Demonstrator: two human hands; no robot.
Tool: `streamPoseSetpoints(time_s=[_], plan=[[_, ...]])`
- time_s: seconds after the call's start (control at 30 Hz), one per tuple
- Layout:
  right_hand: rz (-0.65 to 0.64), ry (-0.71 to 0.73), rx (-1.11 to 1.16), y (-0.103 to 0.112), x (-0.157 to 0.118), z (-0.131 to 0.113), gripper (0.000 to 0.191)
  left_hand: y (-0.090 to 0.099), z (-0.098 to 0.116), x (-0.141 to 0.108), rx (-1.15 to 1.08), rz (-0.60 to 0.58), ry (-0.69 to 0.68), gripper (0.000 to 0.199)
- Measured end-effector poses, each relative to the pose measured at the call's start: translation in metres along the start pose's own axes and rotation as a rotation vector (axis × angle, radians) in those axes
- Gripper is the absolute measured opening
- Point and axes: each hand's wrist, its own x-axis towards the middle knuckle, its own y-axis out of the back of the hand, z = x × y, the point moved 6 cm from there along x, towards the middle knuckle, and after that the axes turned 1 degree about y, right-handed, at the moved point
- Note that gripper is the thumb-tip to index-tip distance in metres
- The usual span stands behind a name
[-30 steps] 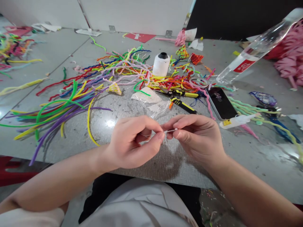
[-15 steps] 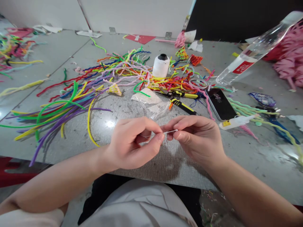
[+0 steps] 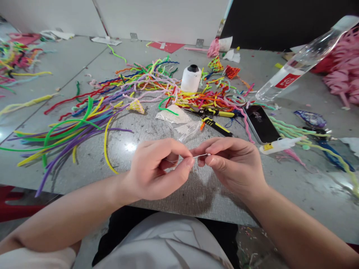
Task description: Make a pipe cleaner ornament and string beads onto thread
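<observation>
My left hand (image 3: pixel 159 170) pinches a thin whitish thread (image 3: pixel 199 155) between thumb and forefinger. The thread spans the small gap to my right hand (image 3: pixel 237 164), whose thumb and fingertips close on a tiny shiny bead-like piece (image 3: pixel 208 154) at its end. Another fine strand shows inside the curl of my left hand. Both hands are above the grey table, close together. Just beyond them lies a clear plastic bag (image 3: pixel 185 129) with small white pieces in it. The undersides of my fingers are hidden.
Loose pipe cleaners (image 3: pixel 70 130) spread across the left and middle. Behind stands a white thread spool (image 3: pixel 191 79). Yellow-and-black pliers (image 3: pixel 215 126), a phone (image 3: pixel 261 123), a small glue bottle (image 3: pixel 280 145) and a tilted water bottle (image 3: pixel 305 59) are on the right.
Almost nothing differs. The bead-like piece and the thread between my fingertips have shifted very slightly to the left.
</observation>
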Motion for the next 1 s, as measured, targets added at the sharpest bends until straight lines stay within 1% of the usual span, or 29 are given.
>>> streamPoseSetpoints(time_s=[0.37,0.57,0.7,0.83,1.0], plan=[[-0.003,0.004,-0.003,0.0,0.0,-0.001,0.018,-0.001,-0.001,0.0,-0.031,0.004,0.003,0.013],[0.014,-0.028,-0.02,-0.001,0.0,0.0,0.019,-0.001,-0.001,0.001,-0.019,-0.011,0.007,0.014],[-0.003,0.001,-0.047,-0.003,0.002,-0.003,0.015,-0.003,-0.001,0.0,-0.013,-0.02,0.017,0.014],[-0.018,0.071,-0.215,-0.003,0.001,-0.013,0.014,-0.005,-0.003,-0.001,-0.005,-0.035,0.029,0.015],[-0.061,0.23,-0.488,-0.003,-0.003,-0.026,0.026,-0.008,-0.006,-0.002,-0.054,-0.074,0.04,0.018]])
